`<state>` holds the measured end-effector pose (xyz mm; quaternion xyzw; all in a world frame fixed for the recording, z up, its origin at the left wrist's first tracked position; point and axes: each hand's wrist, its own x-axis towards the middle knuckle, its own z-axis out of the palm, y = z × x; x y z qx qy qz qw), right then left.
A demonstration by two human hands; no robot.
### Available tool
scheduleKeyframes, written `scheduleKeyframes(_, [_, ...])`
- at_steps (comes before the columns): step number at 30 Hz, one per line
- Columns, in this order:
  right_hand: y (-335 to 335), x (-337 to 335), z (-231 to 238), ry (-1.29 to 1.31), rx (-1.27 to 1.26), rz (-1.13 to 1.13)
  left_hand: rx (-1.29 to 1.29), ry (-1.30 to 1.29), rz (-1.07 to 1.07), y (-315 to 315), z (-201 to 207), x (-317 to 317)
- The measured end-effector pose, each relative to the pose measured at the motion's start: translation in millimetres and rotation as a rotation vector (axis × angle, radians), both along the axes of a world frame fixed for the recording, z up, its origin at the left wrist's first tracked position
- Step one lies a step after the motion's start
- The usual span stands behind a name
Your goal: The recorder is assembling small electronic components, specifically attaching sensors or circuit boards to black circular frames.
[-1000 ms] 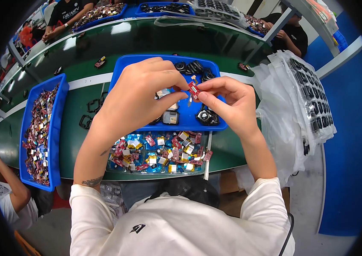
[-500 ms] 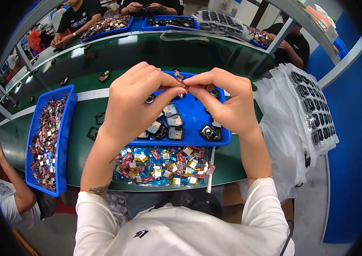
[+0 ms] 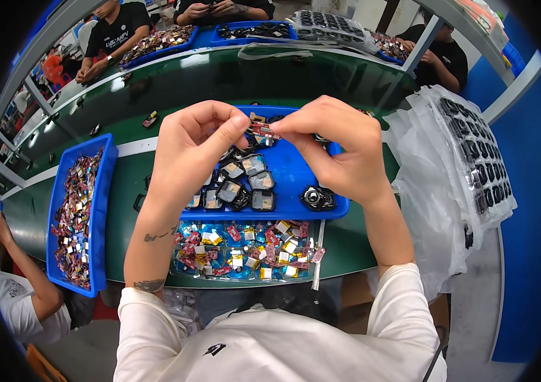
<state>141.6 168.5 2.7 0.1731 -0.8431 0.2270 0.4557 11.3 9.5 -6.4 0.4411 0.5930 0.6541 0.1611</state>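
Above the far part of a blue tray (image 3: 296,172), a small red circuit board (image 3: 263,130) is held up between my two hands. My left hand (image 3: 197,140) pinches its left end between thumb and index finger. At the other end, the fingertips of my right hand (image 3: 347,146) close on the board's edge. Below my hands, the tray holds several black plastic housings with grey panels (image 3: 262,181) and a black housing with a round lens-like ring (image 3: 317,198). Nearest me lies a clear tray of red boards with silver-and-yellow cells (image 3: 235,260).
A blue bin (image 3: 110,184) heaped with red boards stands at left. On the right, plastic sheeting (image 3: 420,191) lies beside stacked trays of black parts (image 3: 474,153). Loose boards rest on the green bench (image 3: 213,79). Co-workers sit across it, another at left.
My hands have drawn slightly apart, the left one shifting left. The red board between them has turned and shows more of its face.
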Motion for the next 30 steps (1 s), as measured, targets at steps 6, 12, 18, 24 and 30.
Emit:
scheduleKeyframes(6, [3.7, -3.5, -8.1, -0.404, -0.712, 0.252, 0.14, 0.716, 0.214, -1.8, 15.6, 14.5])
scheduleKeyframes(12, [3.0, 1.8, -1.7, -0.643, -0.838, 0.404, 0.099, 1.078, 0.199, 2.8, 9.9, 13.3])
scheduleKeyframes(18, [5.1, 2.4, -6.0, -0.653, -0.845, 0.401, 0.091, 1.103, 0.225, 5.0, 2.3, 7.1])
scheduleKeyframes(24, [10.2, 1.6, -7.7, -0.514, -0.69, 0.156, 0.051, 0.784, 0.191, 5.6, 0.7, 10.8])
scheduleKeyframes(30, [6.5, -1.6, -12.1, -0.324, -0.378, -0.009, 0.013, 0.813, 0.162, 5.5, 1.8, 9.5])
